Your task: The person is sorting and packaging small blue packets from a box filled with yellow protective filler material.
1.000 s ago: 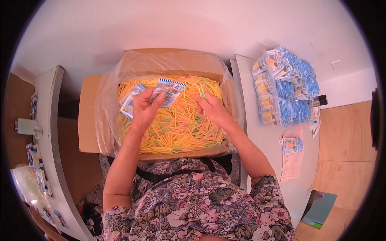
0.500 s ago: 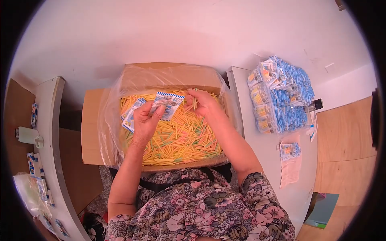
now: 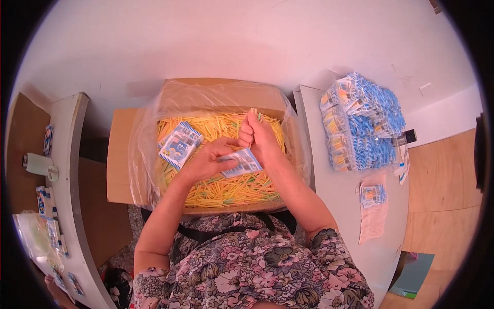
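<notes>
In front of me a cardboard box (image 3: 123, 154), lined with a clear plastic bag (image 3: 145, 110), holds a heap of thin yellow, pink and green sticks (image 3: 221, 196). My left hand (image 3: 210, 158) pinches a small blue-and-white printed packet (image 3: 246, 162) low over the heap. Just beyond it, my right hand (image 3: 258, 135) is closed round a few sticks (image 3: 254, 111), whose ends poke out at the top. The packet's far end lies close to my right wrist. Left of my hands, blue-and-white packets (image 3: 180, 145) lie overlapping on the sticks.
On the right-hand white table (image 3: 334, 216) stands a clear bag full of blue-and-white packets (image 3: 360, 123), with a dark-capped object (image 3: 407, 136) beside it. A pink cloth (image 3: 372, 221) carries another packet. The left shelf (image 3: 77, 154) has a pale green cup (image 3: 40, 165).
My left hand has brought its packet down and to the right, tilting it. The right hand has closed tighter round its sticks. The packets lying on the heap now show more fully.
</notes>
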{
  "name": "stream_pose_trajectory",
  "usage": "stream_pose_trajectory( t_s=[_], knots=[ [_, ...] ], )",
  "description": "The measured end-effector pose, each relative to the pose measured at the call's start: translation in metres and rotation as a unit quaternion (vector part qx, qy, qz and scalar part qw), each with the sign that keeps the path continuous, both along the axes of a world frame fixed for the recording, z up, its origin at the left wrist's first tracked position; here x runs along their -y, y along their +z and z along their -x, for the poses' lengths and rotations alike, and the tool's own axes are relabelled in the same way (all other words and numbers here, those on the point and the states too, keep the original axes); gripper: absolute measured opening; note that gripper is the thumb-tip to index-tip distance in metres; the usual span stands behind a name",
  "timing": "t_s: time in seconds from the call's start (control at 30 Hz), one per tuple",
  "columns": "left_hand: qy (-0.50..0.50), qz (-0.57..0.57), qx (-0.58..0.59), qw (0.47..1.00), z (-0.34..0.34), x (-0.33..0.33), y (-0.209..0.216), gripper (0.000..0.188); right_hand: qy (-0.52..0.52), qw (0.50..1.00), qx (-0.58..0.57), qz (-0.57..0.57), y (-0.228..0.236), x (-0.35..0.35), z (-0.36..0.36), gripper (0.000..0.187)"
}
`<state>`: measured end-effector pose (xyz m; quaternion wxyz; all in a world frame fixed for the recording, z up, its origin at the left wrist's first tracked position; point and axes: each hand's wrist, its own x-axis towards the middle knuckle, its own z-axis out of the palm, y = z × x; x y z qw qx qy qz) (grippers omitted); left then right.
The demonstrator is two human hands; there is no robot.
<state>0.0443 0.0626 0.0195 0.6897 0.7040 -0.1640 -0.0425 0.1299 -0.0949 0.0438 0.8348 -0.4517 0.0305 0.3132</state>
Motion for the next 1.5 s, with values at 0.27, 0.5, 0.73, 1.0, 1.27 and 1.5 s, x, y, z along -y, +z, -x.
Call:
stream_pose_trajectory(
  t_s=[0.27,0.5,0.73,1.0,1.27,1.5],
  knots=[
    [-0.236,-0.024,-0.160,0.958,0.002,0.004,-0.008,0.012,-0.060,0.995,0.039,-0.064,-0.018,0.017,0.013,0.038],
    [-0.108,0.097,-0.217,0.965,0.008,0.007,0.008,0.017,-0.076,0.966,0.208,0.134,0.002,0.004,0.048,0.040],
    [-0.093,0.087,-0.160,0.979,0.005,0.015,-0.013,0.014,-0.052,0.976,0.166,0.128,-0.029,0.012,0.052,0.040],
    [-0.109,0.148,-0.193,0.964,0.009,0.016,-0.013,0.018,0.000,0.974,0.182,0.134,-0.016,0.019,0.060,0.036],
    [-0.104,0.080,-0.129,0.983,0.013,0.021,-0.015,0.018,0.002,0.940,0.291,0.177,-0.013,0.018,0.060,0.033],
    [-0.045,0.053,-0.011,0.997,0.015,0.030,-0.012,0.014,0.061,0.909,0.366,0.190,-0.009,0.029,0.045,0.033]
  ],
)
